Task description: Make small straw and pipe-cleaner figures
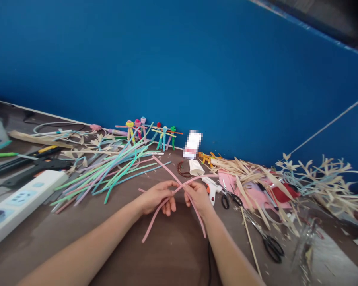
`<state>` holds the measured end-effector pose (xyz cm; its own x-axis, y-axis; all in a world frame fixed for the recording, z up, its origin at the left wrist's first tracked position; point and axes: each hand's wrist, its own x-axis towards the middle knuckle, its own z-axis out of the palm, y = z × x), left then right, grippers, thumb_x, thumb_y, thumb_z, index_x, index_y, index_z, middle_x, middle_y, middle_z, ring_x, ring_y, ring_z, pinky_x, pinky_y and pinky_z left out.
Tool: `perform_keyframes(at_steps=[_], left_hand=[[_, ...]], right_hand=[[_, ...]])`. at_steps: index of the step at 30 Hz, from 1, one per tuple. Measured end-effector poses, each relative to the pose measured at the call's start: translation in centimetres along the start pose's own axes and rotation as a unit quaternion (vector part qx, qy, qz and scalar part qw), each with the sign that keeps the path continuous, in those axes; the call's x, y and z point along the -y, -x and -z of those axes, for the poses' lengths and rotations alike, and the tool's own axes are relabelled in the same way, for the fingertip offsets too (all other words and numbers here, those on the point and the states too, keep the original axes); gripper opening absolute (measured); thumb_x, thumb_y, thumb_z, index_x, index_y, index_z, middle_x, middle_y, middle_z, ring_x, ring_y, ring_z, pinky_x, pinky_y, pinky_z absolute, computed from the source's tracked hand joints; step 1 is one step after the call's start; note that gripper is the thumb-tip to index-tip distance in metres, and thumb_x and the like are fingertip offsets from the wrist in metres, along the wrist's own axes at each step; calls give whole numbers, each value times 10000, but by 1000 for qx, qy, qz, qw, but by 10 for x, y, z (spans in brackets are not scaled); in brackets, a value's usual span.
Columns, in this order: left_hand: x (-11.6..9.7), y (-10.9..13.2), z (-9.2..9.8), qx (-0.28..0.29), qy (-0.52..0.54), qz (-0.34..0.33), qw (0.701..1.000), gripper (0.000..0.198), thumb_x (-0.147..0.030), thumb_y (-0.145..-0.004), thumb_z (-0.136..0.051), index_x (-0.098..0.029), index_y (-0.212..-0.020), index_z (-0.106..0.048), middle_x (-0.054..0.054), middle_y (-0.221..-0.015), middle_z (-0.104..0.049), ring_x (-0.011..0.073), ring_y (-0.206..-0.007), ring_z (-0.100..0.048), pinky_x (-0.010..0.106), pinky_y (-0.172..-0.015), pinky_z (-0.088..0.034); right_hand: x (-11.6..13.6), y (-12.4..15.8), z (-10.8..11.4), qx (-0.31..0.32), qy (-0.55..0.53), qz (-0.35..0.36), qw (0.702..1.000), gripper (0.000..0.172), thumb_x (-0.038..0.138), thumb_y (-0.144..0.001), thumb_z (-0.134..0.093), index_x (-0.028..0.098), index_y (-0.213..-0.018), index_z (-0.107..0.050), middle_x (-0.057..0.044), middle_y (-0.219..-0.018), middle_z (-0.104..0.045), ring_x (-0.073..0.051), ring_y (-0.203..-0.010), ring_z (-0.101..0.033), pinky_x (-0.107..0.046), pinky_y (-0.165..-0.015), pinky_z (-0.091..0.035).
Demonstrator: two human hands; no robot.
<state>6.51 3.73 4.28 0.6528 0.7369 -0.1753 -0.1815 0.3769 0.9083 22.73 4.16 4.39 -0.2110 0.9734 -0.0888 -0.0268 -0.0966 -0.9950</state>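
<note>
Two pink pipe cleaners [197,212] cross in an X above the middle of the table. Left of the crossing, my left hand [158,196] pinches them between thumb and forefinger, its other fingers curled beneath. On the right side my right hand [198,194] pinches them close to the same crossing point. Their loose ends stick out up, down and sideways past both hands. Another pink end [141,190] shows beside my left hand; whether it belongs to the same pieces I cannot tell. A heap of pastel pipe cleaners [116,171] lies to the left of my hands.
Small pipe-cleaner figures [150,131] stand against the blue wall [167,71]. At left are a white power strip [20,202] and a black glue gun [35,171]. A white glue gun [211,188], black-handled scissors [273,248] and pale dried-looking strips [250,171] lie at right.
</note>
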Motion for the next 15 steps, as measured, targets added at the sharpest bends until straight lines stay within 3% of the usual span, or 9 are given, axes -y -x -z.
perform_keyframes(at_steps=[6,10,13,15], left_hand=[[0,2,5,46,-19,18,999,284,-314,-750,-507,-120,-957,-511,24,-538,-615,81,-353,-517,143,-336,-350],[-5,6,11,74,-63,67,993,335,-360,-737,-521,-110,-956,-563,36,-573,-628,68,-344,-498,140,-298,-276],[-10,9,11,99,-112,64,987,361,-362,-722,-541,-113,-980,-583,84,-704,-661,99,-511,-578,146,-383,-350],[-12,9,9,49,-114,16,992,388,-327,-697,-579,-140,-1036,-561,90,-833,-654,125,-699,-596,168,-520,-424]], right_hand=[[0,-4,6,-92,-39,34,994,230,332,-670,-567,161,-562,-457,81,-322,-435,-43,-244,-356,-154,-281,-243],[-2,-10,16,-147,-83,65,983,236,310,-663,-563,170,-539,-419,91,-321,-416,-40,-254,-354,-155,-295,-251],[-3,-12,18,-138,-71,63,986,242,317,-665,-556,173,-534,-413,94,-319,-406,-39,-251,-343,-156,-297,-258],[-3,-10,15,-113,-34,51,992,233,328,-671,-548,172,-544,-431,92,-316,-410,-40,-246,-339,-155,-288,-250]])
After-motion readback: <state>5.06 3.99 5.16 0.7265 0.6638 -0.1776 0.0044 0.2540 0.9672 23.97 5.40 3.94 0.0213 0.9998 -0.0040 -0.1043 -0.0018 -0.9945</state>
